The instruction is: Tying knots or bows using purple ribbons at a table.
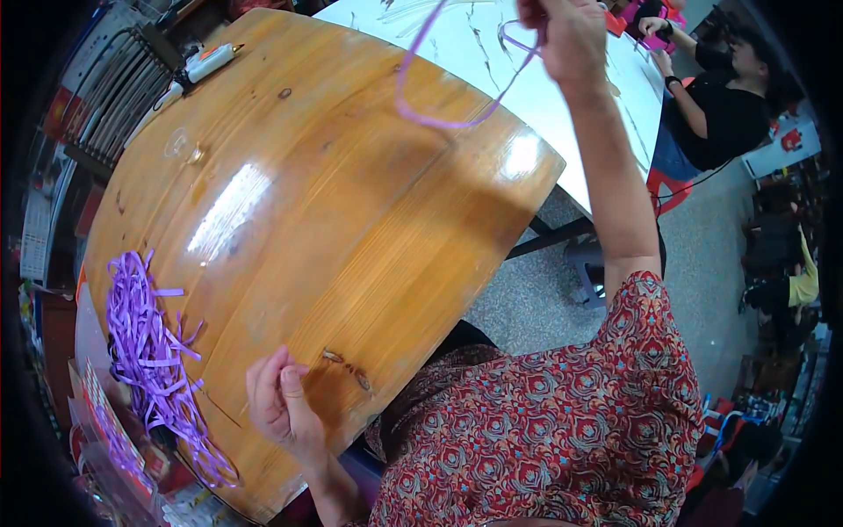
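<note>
Past the red patterned fabric shirt at near right, the right hand pinches a thin, looped purple ribbon far right, apart from the loosely curled, seemingly empty left hand over the varnished brown wooden bench; light, even tension should prevent twists.

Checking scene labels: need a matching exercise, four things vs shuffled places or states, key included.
1. ribbon pile
2. white tool
3. single ribbon
4. left grip

A. raised in the right grip
B. holding nothing visible
C. heaped, lower left of picture
D. at the wooden table's far edge, upper left

Pairs: 1-C, 2-D, 3-A, 4-B
</note>
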`<state>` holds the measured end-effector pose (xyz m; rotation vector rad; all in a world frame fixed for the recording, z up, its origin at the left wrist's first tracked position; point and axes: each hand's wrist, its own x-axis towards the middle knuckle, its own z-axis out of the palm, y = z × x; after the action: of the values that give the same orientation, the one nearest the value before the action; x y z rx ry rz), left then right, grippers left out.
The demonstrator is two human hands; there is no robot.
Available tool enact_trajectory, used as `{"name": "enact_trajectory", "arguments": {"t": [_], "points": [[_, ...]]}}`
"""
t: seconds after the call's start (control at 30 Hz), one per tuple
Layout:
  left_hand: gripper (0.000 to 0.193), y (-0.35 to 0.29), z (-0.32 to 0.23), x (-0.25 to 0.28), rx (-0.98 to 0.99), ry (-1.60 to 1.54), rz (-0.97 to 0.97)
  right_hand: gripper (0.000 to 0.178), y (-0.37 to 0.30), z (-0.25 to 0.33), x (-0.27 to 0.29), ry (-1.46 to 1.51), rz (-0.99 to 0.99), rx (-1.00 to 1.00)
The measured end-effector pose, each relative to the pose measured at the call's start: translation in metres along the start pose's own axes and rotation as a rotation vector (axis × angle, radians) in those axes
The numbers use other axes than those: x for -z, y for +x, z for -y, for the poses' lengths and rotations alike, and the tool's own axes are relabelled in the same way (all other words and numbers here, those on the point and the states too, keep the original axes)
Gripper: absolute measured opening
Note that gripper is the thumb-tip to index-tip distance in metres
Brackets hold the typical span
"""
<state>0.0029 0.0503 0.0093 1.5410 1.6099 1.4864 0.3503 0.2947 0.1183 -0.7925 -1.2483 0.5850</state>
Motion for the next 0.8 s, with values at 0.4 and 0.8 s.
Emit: {"name": "enact_trajectory", "arguments": {"t": [0.4, 0.8], "points": [[0.013, -0.001, -0.003, -0.003, 0.082, 0.029, -0.045, 0.024, -0.011, -0.028, -0.029, 0.532, 0.460, -0.002], [0.007, 0.000, 0.006, 0.056, 0.032, 0.140, -0.303, 0.025, -0.014, -0.059, -0.121, -0.066, 0.670, -0.054]]}}
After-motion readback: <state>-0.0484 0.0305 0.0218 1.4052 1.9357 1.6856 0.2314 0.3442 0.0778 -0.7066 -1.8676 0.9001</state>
